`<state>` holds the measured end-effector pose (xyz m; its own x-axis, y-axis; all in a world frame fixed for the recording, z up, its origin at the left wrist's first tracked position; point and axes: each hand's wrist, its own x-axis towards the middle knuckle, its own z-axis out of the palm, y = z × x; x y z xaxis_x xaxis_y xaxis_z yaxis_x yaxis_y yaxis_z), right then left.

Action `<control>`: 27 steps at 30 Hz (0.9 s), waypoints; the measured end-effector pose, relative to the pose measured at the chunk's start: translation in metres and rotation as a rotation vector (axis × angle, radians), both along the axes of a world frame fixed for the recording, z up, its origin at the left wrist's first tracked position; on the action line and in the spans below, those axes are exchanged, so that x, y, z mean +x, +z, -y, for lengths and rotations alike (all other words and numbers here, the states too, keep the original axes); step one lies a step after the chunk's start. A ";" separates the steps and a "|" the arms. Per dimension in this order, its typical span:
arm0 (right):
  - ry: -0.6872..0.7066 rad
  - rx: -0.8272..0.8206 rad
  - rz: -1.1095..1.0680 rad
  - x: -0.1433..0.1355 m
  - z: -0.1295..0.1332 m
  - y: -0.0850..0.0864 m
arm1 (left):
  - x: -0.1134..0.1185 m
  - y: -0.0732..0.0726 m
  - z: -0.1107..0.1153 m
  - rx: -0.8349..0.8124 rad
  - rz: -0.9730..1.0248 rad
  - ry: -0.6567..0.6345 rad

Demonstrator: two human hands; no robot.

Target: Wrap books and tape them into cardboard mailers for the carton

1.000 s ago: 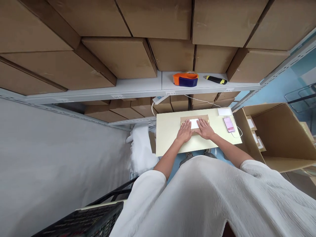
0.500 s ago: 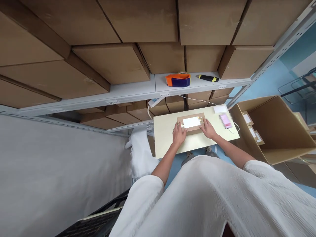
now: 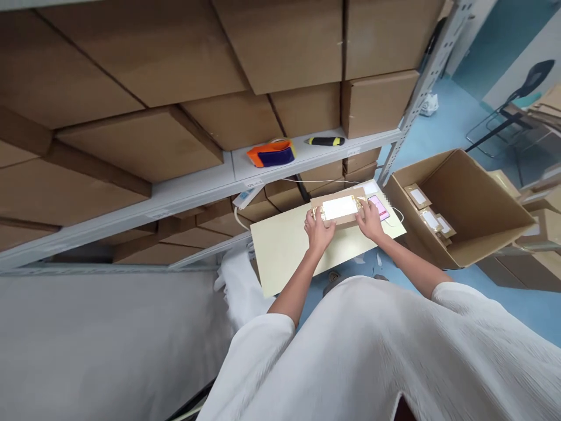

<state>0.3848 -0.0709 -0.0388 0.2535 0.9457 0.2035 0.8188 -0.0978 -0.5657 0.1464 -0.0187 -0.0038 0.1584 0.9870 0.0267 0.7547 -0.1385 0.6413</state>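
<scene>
Between both hands is a small cardboard box with a white label on top and shiny tape at its two ends. My left hand grips the box's left end, and a ring shows on one finger. At the opposite end my right hand has its fingers closed round the box. The box appears raised over the pale yellow tabletop. Just right of my right hand lies a phone with a pink screen, beside a white slip.
A large open carton stands right of the table, holding several labelled small boxes. Beyond the table, a metal shelf carries stacked cartons, an orange and blue tape dispenser and a utility knife. White sheeting hangs at the left.
My hands have lifted the small box from the tabletop and shifted it rightward, closer to the phone. The view has turned toward the right, showing more of the large carton and floor.
</scene>
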 end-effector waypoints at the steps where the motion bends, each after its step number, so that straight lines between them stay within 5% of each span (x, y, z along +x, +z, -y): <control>1: -0.029 0.017 0.006 0.013 0.006 0.004 | 0.015 0.004 0.001 0.013 0.003 -0.024; 8: -0.222 0.089 -0.007 0.128 0.071 0.025 | 0.143 0.025 0.023 0.075 0.044 -0.221; 16: -0.448 -0.006 -0.031 0.253 0.159 0.035 | 0.294 0.038 0.064 0.098 0.075 -0.489; 21: -0.569 -0.041 -0.084 0.305 0.205 0.030 | 0.363 0.032 0.083 0.060 0.104 -0.650; 27: -0.671 -0.116 -0.186 0.354 0.236 0.018 | 0.430 0.005 0.083 -0.032 0.094 -0.804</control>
<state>0.7387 -0.3064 -0.0209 0.8105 0.5857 0.0076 0.4510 -0.6156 -0.6462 0.5760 -0.1013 0.0015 0.8185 0.5724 0.0488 0.3747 -0.5962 0.7100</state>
